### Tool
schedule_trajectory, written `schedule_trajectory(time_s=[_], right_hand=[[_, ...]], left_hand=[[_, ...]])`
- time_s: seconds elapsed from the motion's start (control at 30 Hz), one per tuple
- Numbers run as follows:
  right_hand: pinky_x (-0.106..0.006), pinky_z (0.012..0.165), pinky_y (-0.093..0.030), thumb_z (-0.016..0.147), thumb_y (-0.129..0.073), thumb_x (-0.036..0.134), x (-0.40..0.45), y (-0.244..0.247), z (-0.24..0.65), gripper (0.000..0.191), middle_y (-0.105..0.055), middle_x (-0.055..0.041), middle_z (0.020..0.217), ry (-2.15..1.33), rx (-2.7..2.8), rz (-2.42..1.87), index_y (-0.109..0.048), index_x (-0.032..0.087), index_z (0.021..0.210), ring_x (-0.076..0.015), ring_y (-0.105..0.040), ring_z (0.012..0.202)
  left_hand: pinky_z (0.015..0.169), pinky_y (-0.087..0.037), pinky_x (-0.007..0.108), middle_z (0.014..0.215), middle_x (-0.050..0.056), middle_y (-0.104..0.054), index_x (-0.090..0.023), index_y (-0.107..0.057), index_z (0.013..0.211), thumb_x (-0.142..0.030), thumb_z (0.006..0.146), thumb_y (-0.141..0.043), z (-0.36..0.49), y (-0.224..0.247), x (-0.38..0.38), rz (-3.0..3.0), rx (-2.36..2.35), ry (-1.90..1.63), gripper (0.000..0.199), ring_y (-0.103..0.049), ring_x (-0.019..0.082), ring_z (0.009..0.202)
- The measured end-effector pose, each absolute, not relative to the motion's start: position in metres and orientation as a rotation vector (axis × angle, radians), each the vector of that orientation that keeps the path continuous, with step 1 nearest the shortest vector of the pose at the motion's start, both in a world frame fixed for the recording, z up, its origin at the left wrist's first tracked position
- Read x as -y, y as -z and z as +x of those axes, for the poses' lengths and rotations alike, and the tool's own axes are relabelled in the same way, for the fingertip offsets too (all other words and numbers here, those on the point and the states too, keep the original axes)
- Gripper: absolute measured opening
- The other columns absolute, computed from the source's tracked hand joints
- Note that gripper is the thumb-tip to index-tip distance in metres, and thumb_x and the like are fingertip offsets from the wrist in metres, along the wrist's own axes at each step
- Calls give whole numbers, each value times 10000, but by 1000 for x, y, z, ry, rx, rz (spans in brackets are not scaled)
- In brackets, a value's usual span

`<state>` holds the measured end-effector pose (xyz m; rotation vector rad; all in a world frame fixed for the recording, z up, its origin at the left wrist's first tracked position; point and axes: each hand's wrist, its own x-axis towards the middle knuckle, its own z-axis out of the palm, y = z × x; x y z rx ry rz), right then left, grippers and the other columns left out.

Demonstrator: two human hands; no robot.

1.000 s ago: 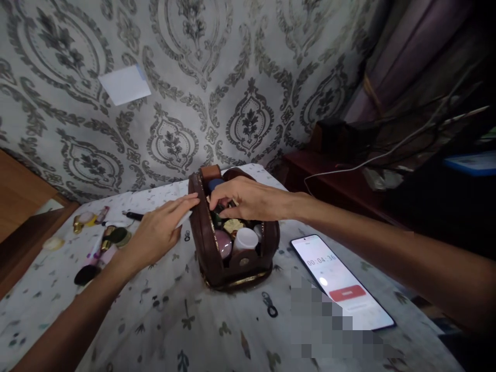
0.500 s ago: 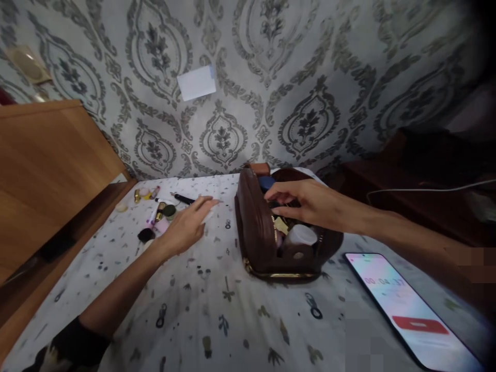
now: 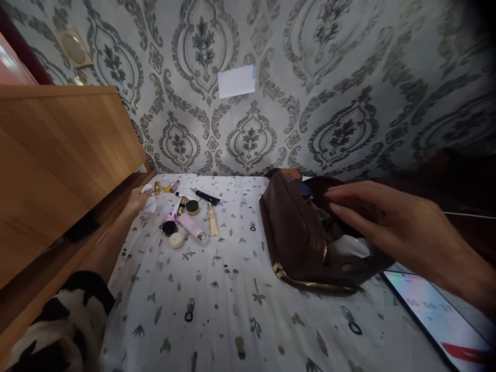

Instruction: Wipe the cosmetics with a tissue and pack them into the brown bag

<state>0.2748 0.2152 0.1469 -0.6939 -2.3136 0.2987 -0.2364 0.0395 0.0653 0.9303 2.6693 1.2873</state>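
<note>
My left hand (image 3: 135, 202) is at the far left of the cloth, beside the wooden panel. Its fingers are closed around a thin white, crumpled-looking piece (image 3: 148, 200) whose kind I cannot make out. At the right, my right hand (image 3: 372, 217) hovers over the opening of a brown cosmetic bag (image 3: 290, 227), thumb and fingers apart with nothing visible between them. The bag's zip is undone, and a white-lidded item (image 3: 352, 247) shows inside. Just right of my left hand lie a pink tube (image 3: 190, 226), a beige tube (image 3: 213, 221), a green-topped jar (image 3: 192, 207) and a black pen-like item (image 3: 207, 197).
Other small cosmetics, including a round cream-coloured item (image 3: 176, 240), lie in the same cluster on the patterned cloth (image 3: 225, 310). A phone (image 3: 437, 310) with a lit timer rests below my right forearm. The wooden panel (image 3: 70, 150) borders the left; a papered wall (image 3: 251, 139) stands behind.
My left hand has moved left, from over the cosmetics to the cloth's far edge, uncovering the tubes. My right hand has lifted slightly from the bag's opening. The view has turned left.
</note>
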Motion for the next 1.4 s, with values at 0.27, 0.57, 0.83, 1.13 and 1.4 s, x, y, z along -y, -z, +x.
schedule_trajectory(time_s=[0.27,0.57,0.83,1.13,1.4], right_hand=[[-287,696,-577,900,-561,169,-137,-116,229,185,-736,-63,928,-506,2374,-188,-652,262,1031,-195,-713,820],[-285,655,-527,877,-595,319,-114,-44,181,161,-726,-57,867,-1305,2271,-539,-696,199,915,-180,-671,765],[-229,596,-459,687,-793,388,-97,-25,164,314,-695,-22,783,-2134,1526,-764,-694,163,882,-126,-638,675],[-251,636,-532,607,-889,397,-76,-23,166,577,-658,-28,952,-2479,1010,-732,-617,187,1071,-163,-697,809],[-180,506,-471,608,-881,472,-58,-25,176,556,-677,-24,771,-2732,1065,-399,-647,131,980,-102,-636,592]], left_hand=[[659,-395,254,715,8,-613,-134,-664,795,-396,698,-600,-222,-55,-65,1299,-2443,-1171,287,-528,170,719],[792,-442,276,977,44,-634,-195,-705,1064,-410,774,-632,-140,-79,-59,1997,-1880,-394,369,-584,219,905],[822,-446,307,1095,81,-586,-209,-628,1104,-310,868,-603,-86,-62,-46,2399,-1922,210,257,-536,262,1077],[769,-495,313,920,41,-638,-198,-561,1008,-435,867,-583,-48,-105,-15,1806,-1987,-1353,276,-608,207,853],[628,-475,244,873,4,-627,-234,-524,984,-378,870,-596,29,-90,12,1275,-1657,-1763,198,-587,154,727]])
